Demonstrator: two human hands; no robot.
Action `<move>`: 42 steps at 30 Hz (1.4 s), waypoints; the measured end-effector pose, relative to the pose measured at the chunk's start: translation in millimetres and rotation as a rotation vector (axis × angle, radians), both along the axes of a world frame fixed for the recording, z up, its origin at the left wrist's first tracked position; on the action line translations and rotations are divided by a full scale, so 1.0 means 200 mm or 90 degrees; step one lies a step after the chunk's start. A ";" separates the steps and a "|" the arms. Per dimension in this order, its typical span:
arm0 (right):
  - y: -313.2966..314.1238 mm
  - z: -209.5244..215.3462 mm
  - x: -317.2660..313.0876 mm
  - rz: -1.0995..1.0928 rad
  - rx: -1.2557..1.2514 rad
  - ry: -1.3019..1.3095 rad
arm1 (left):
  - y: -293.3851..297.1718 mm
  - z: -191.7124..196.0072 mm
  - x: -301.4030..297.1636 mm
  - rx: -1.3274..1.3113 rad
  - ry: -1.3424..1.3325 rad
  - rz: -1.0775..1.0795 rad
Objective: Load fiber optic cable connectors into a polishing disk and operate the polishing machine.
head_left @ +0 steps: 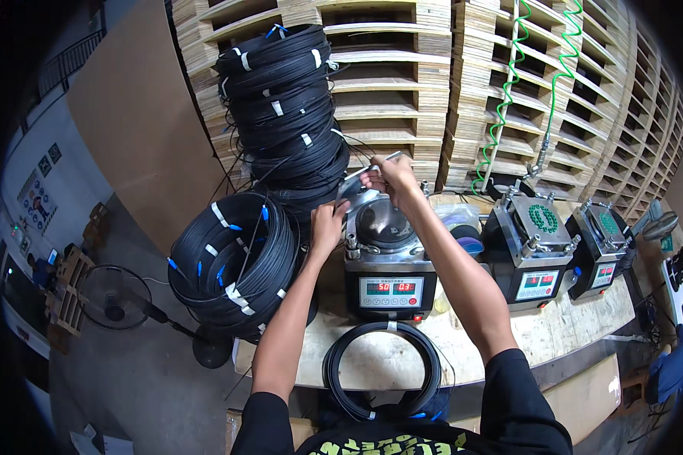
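Both of my hands are raised over the back left of a benchtop machine with a red lit display and a round dark disc on top. Between them is a thin greyish sheet with a pale upper edge; its exact kind is unclear. My left hand pinches its lower left side, beside the stacked cable coils. On its upper right side, my right hand has its fingers curled at the pale edge. A black cable coil with a white tie lies at the bench's front edge, close to my body.
Tall stacks of black cable coils and a wide coil with blue connectors stand left. Two similar machines are at right on the wooden bench. Wooden pallets rise behind; green coiled hoses hang there. A fan stands left.
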State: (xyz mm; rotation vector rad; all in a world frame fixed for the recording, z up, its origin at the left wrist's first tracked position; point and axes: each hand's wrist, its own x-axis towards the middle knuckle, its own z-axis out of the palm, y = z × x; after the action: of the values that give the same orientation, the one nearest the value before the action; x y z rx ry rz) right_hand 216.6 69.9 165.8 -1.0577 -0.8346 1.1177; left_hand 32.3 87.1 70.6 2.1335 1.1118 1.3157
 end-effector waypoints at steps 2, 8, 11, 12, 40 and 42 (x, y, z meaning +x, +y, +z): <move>0.00 0.02 0.00 0.041 0.038 0.021 | 0.01 0.02 -0.02 -0.009 0.031 0.024; -0.14 -0.06 0.21 -0.006 0.018 -0.176 | 0.11 0.04 -0.04 -0.082 0.033 0.092; -0.20 -0.22 0.28 -0.049 0.045 -0.293 | 0.24 -0.02 -0.10 -0.079 0.035 0.080; -0.23 -0.29 0.33 -0.121 0.080 -0.370 | 0.28 -0.04 -0.07 -0.090 0.043 0.058; -0.42 -0.42 0.30 -0.245 0.053 -0.487 | 0.17 -0.15 0.06 -0.085 -0.299 0.021; -0.42 -0.42 0.30 -0.239 0.050 -0.485 | 0.18 -0.17 0.05 -0.082 -0.289 0.005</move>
State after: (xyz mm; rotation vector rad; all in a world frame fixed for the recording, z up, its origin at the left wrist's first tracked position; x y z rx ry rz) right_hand 277.0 -14.8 81.0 -1.5256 -1.1916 0.3409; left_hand 43.2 122.5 37.5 1.6265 0.9807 1.5808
